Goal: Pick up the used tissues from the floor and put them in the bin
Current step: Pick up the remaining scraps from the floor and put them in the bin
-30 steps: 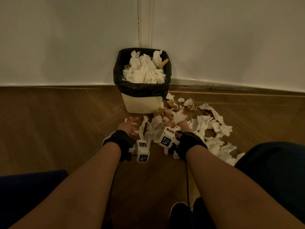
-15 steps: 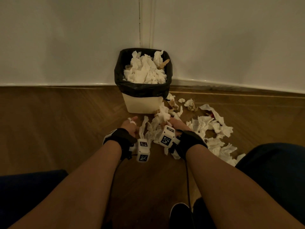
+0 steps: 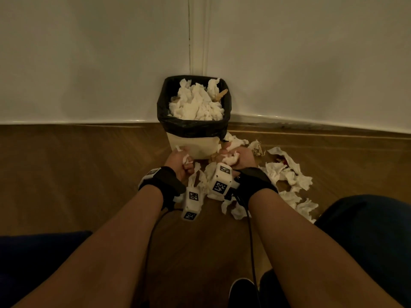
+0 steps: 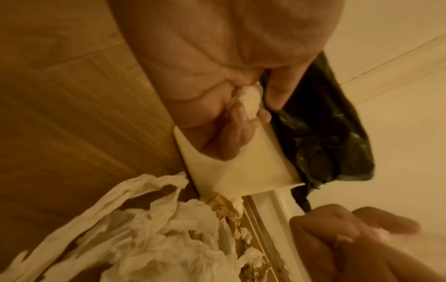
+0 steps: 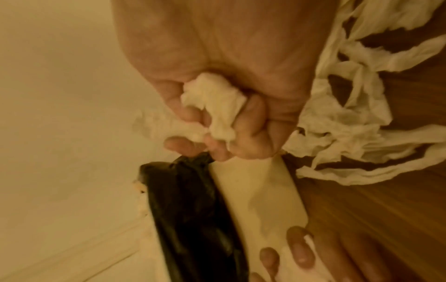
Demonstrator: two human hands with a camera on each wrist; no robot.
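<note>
Head view: both hands are fisted on tissue, low in front of the bin [image 3: 193, 144]. The left hand [image 3: 179, 162] clutches a small wad [image 3: 185, 160]; the right hand [image 3: 239, 157] clutches a bigger wad [image 3: 230, 160]. The bin sits in the wall corner, straight ahead of and above both fists; its black liner [image 3: 193, 127] is folded over the rim, and the opening is already heaped with tissues [image 3: 195, 105]. The key relation is that the opening lies up and forward from both hands, so the coming move, as I judge it, is a lift over the near rim. The hands look about equally near, the left off the bin's left front and the right off its right front corner. Loose tissues on the floor [image 3: 287, 174] trail right and back from the bin, nearer the right hand.

Left wrist view: the left hand's fingers [image 4: 237, 122] are curled tight and pinch a white wad [image 4: 248, 103]. The cream bin wall [image 4: 251, 164] is right beyond the knuckles. Whether they touch, I cannot tell. The floor pile [image 4: 144, 229] lies below.

Right wrist view: the right hand's fingers [image 5: 251, 133] are closed round crumpled tissue [image 5: 214, 106], with some poking out. The liner edge [image 5: 190, 190] is just past the fingertips. More floor tissue [image 5: 357, 124] lies to the side.
</note>
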